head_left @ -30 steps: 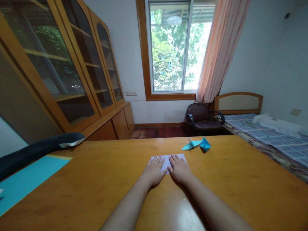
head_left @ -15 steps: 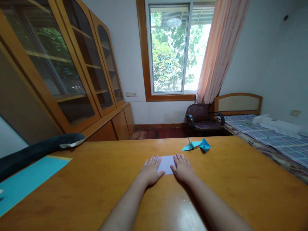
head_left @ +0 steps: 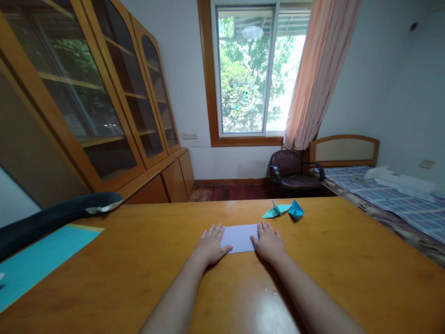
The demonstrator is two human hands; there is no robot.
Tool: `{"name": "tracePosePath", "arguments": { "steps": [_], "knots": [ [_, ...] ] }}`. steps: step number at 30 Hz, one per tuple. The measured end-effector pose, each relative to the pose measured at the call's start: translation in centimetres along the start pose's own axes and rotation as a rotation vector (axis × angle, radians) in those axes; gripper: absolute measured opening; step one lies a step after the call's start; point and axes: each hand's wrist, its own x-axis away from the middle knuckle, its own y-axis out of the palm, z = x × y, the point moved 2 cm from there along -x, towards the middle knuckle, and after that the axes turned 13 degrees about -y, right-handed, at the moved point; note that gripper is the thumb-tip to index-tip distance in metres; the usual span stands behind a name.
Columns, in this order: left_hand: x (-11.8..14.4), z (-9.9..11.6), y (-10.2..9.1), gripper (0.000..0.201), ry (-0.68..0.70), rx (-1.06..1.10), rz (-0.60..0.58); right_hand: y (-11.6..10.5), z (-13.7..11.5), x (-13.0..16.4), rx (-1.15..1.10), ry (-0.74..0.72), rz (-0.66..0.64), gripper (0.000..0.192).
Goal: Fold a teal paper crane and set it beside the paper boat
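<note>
Lt-purple paper (head_left: 239,239) (flat, rect.)

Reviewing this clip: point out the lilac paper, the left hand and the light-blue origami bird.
Lilac paper (head_left: 239,239): head view, middle of its uncovered surface.
Left hand (head_left: 211,245): head view, back of the hand.
Light-blue origami bird (head_left: 277,210): head view, central folds between its wings.

Could not fully see either end of the paper (head_left: 239,238) under the left hand (head_left: 210,246) and right hand (head_left: 270,243). Lost the forearms (head_left: 175,297) past the bottom edge, the blue sheet (head_left: 48,260) and cabinet (head_left: 113,102) past the left. Couldn't identify the small white thing (head_left: 2,276) there.
</note>
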Motion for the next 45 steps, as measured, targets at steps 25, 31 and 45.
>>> {"name": "tracePosePath", "arguments": {
  "steps": [25, 31, 45],
  "knots": [
    [-0.7, 0.3, 0.1, 0.057, -0.123, 0.179, 0.255, 0.0, 0.1, -0.1, -0.001, 0.011, 0.024, 0.068],
    [-0.8, 0.7, 0.6, 0.064, -0.136, 0.150, 0.266, 0.0, 0.1, -0.1, 0.004, 0.006, 0.026, 0.068],
    [0.0, 1.5, -0.3, 0.054, -0.077, 0.218, 0.294, 0.1, 0.1, -0.2, 0.004, 0.011, 0.024, 0.068]
  ]
}}
